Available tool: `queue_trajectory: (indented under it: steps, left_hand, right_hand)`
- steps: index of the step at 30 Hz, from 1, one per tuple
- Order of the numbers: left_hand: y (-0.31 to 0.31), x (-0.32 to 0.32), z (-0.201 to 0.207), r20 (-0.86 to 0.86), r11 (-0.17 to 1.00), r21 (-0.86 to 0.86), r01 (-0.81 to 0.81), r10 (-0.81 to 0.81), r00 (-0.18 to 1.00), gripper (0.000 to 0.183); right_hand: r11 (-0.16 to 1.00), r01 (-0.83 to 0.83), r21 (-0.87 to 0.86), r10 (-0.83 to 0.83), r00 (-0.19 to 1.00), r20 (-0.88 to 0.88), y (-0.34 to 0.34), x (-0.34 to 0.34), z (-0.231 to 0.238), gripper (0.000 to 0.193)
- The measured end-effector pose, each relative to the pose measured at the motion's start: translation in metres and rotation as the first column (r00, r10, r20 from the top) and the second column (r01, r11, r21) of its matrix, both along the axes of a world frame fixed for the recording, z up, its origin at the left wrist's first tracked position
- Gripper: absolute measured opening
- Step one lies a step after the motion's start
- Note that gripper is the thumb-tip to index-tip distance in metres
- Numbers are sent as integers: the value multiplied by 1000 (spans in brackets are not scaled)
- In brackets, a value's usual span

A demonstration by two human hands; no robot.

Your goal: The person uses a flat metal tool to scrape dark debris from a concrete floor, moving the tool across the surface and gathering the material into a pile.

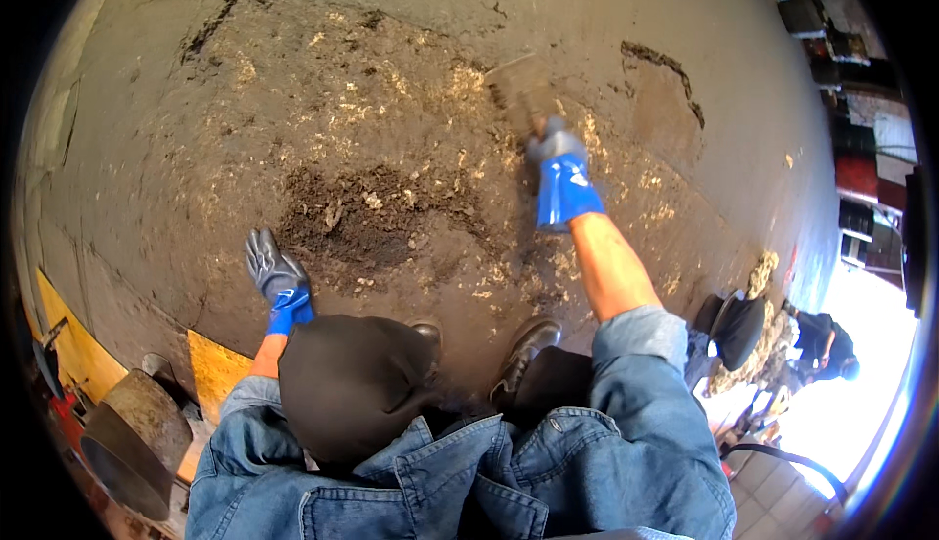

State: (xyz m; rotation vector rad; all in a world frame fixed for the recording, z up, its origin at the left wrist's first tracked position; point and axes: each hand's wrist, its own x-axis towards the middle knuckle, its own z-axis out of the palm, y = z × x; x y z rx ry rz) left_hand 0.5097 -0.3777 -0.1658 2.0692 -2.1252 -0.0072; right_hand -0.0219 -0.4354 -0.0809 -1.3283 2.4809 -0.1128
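Below me spreads a grey-brown floor (440, 12) caked with dirt and pale flecks. My right hand (559, 154), in a grey and blue rubber glove, is closed round the handle of a flat, wide-bladed scraper (521, 88). Motion blurs the blade, which lies over the dirty patch at the far side. My left hand (276, 271), gloved the same way, rests on the floor with its fingers stretched out and holds nothing. Just right of it is a heap of loose dark dirt (362, 222) with pale bits. My shoes (528, 344) stand on the near side of the heap.
Yellowish boards (215, 369) and a dirty metal container (142, 432) stand at the near left. At the right are a person in dark clothes (822, 339), a black rounded object (738, 330) and a dark hose (792, 460). Stacked items (856, 139) line the far right edge.
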Motion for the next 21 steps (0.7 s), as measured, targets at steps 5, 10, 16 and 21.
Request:
queue_trajectory:
  steps: [5,10,16,21]
  left_hand:
    - [-1,14,-13,-11,999,-54,2,-2,1000,59]
    - [-5,27,-19,9,1000,11,-27,27,1000,57]
    - [-4,16,-6,-27,999,31,-32,33,999,56]
    - [3,2,-4,11,998,-5,-69,69,998,56]
  right_hand:
    - [917,-370,146,373,928,12,3,49,22,33]
    - [848,-523,-89,529,846,67,24,40,11,32]
    - [994,-9,-105,15,998,54,39,-21,-5,35]
    - [996,-18,91,22,999,-39,77,41,-13,39]
